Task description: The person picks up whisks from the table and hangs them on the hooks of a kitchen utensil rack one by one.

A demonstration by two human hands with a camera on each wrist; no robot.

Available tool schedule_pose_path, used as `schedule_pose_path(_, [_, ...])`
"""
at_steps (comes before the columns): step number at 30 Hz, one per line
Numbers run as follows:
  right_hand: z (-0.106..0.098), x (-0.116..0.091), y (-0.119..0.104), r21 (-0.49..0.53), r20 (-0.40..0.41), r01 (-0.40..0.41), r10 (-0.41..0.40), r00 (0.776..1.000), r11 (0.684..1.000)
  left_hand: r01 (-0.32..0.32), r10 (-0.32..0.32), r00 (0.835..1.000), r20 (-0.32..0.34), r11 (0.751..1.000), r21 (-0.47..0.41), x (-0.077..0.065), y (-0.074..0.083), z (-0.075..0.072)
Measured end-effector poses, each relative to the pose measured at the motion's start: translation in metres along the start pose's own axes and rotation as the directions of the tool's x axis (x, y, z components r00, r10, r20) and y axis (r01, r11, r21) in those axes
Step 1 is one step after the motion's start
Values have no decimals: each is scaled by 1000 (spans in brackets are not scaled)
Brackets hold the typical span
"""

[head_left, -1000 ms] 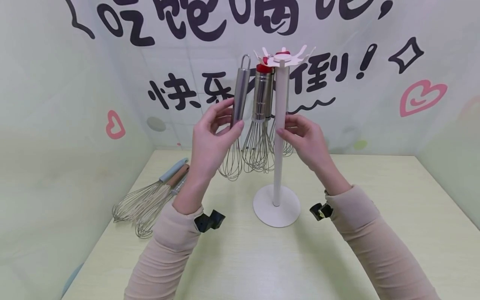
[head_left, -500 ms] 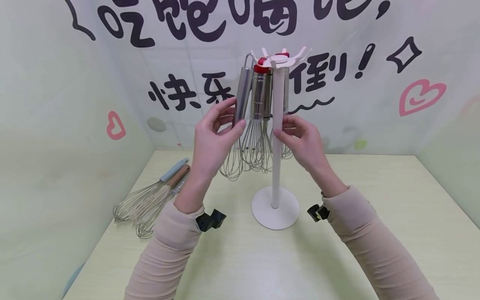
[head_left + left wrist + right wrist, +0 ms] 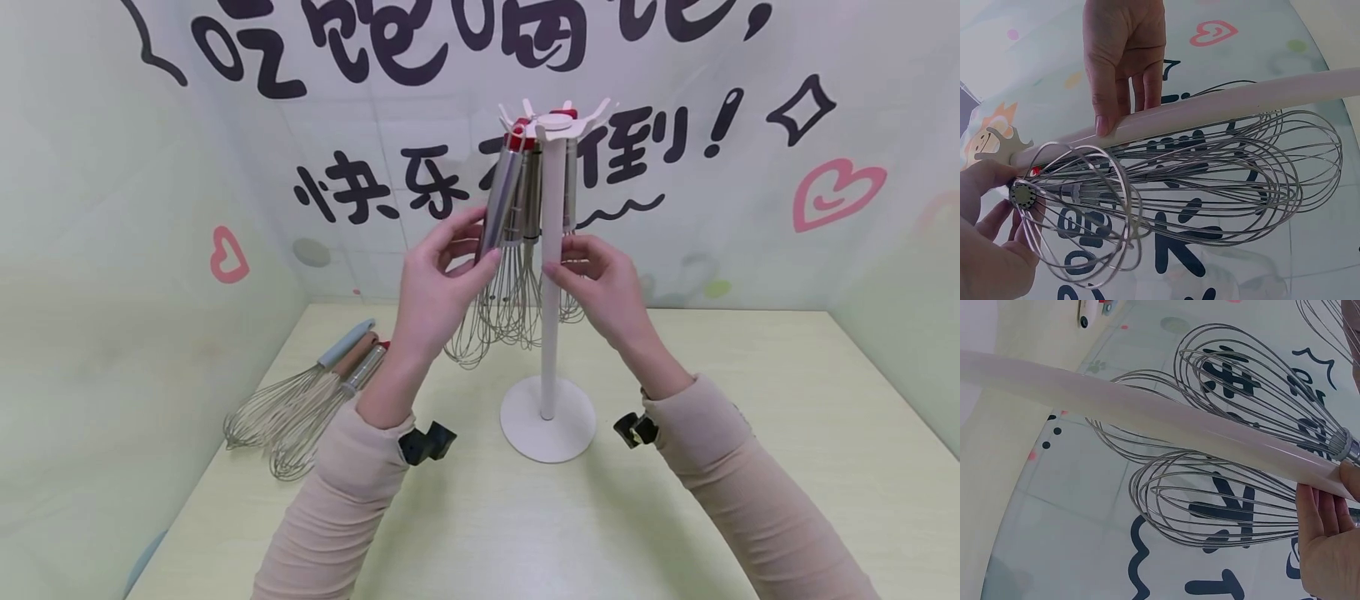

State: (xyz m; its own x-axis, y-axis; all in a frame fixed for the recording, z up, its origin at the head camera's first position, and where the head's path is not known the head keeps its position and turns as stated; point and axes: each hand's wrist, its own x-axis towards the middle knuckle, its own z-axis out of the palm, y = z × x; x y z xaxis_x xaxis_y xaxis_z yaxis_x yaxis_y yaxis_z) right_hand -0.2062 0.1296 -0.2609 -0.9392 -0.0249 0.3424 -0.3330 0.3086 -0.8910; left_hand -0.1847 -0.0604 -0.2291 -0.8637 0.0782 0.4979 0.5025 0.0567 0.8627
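Observation:
My left hand (image 3: 438, 287) grips a whisk by its plain steel handle (image 3: 501, 196), which leans toward the stand. Its top loop lies at the hooks on the left of the stand's crown (image 3: 555, 125); whether it sits on a hook I cannot tell. In the left wrist view the wire end of this whisk (image 3: 1129, 215) points at the camera. My right hand (image 3: 603, 287) holds the white pole (image 3: 551, 333) between thumb and fingers. Several steel whisks hang from the stand, one with a red top (image 3: 522, 137); their wires (image 3: 1210, 500) show behind the pole in the right wrist view.
On the table's left lie three whisks: one with a light blue handle (image 3: 347, 343), one with a brown handle (image 3: 356, 356) and one with a steel handle (image 3: 366, 372). The stand's round base (image 3: 547, 442) rests on the pale table (image 3: 480, 533). A printed cloth (image 3: 712, 242) hangs behind.
My left hand has carried the whisk right, so its loop now overlaps the crown's left hooks. The stand has shifted slightly left and toward me, with my right hand still on the pole.

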Motion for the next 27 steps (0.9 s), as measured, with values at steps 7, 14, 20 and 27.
schedule_pose_path(7, [-1, 2, 0, 36, 33, -9, 8, 999, 999, -6, 6, 1000, 6, 1000, -14, -1, -4, 1])
schedule_pose_path(14, [-4, 1, -3, 32, 56, -28, 26, 998, 999, 9, -8, 1000, 19, 1000, -16, 0, -9, 2])
schedule_pose_path(20, [-5, 1, -2, 41, 56, -20, 18, 998, 999, 17, -16, 999, 43, 1000, -11, -1, -11, 3])
schedule_pose_path(27, [-7, 1, -3, 24, 65, -11, 9, 998, 1000, 21, -21, 998, 59, 1000, 4, -1, -15, 2])
